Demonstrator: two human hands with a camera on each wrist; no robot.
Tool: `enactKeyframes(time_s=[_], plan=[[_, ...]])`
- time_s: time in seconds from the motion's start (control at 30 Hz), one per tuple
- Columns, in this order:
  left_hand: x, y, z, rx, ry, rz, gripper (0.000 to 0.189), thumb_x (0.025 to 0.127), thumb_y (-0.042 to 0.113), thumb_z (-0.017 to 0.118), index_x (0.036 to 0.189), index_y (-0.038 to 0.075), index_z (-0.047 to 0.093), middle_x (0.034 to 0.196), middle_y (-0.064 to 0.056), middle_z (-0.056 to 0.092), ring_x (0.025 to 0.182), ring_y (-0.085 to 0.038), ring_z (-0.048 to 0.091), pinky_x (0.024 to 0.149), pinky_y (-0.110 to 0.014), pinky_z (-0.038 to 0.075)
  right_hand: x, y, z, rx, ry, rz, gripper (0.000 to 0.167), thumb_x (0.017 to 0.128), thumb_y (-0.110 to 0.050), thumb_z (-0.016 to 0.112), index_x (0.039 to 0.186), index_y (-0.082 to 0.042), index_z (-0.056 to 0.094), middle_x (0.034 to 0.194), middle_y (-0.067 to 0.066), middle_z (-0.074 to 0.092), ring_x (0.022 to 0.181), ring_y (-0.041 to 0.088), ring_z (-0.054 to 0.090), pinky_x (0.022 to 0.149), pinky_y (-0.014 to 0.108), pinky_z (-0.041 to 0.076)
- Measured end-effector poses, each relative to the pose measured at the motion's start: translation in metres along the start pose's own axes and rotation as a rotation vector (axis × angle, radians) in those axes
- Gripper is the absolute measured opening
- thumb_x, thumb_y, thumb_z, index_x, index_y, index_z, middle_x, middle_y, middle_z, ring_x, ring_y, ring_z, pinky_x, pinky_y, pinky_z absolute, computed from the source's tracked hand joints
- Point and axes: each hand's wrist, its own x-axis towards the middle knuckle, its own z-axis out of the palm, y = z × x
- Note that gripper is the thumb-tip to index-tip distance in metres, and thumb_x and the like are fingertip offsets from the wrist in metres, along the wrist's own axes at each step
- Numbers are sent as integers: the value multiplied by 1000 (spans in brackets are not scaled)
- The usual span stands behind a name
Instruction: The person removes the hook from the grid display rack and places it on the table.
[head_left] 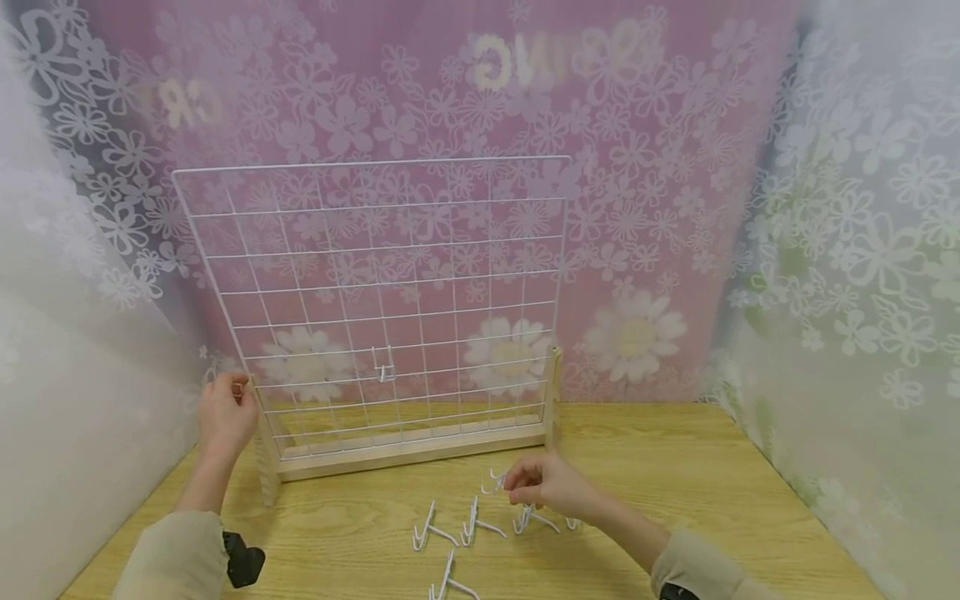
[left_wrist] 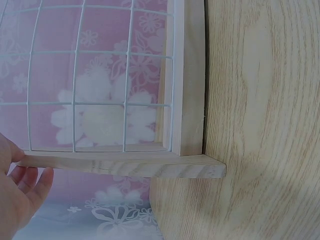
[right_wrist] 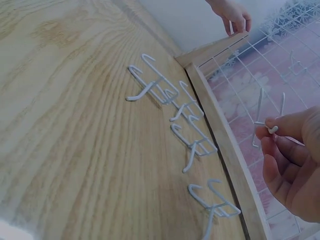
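A white wire grid panel [head_left: 375, 163] stands upright in a wooden stand [head_left: 412, 457] on the table. My left hand [head_left: 227, 414] grips the upper end of the stand's left post [left_wrist: 125, 165], thumb on one side and fingers on the other. One white wire hook [head_left: 384, 372] hangs on the grid, left of its middle. In front of the stand, my right hand [head_left: 553, 486] pinches another white hook [right_wrist: 260, 122] between thumb and fingertips, raised off the table. Its two bent prongs point away from the hand; my fingertips cover part of it.
Several more white hooks lie on the wood-grain table [head_left: 645, 442], among them one hook [head_left: 429, 527] left of the right hand and another [head_left: 448, 575] nearest the front. A pink flowered curtain [head_left: 660, 250] hangs behind, with pale flowered sheets at both sides.
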Motion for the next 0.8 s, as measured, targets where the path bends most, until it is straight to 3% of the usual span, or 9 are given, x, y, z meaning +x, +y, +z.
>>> enactKeyframes(time_s=[0.27,0.47,0.8], plan=[[0,-1,1,-1,4,3,24,87,-2,44,109,-11,48,93,-27,47,89,-40,45,76,-51,37,-10,7,8,32,-12,24,14,84,-4,64,92,7,64,89,15,66,64,9,54,52,19,42],[1,-2,2,-4,30,20,22,86,-3,44,106,-11,49,92,-28,47,88,-40,46,76,-50,36,-14,11,14,54,-34,19,14,84,-2,63,92,9,64,84,19,65,62,6,54,52,18,42],[1,-2,3,3,32,20,22,86,-3,45,106,-11,49,92,-28,47,88,-41,46,75,-51,36,-20,24,22,76,-85,4,10,83,-2,64,89,5,66,83,9,65,60,1,49,52,16,41]])
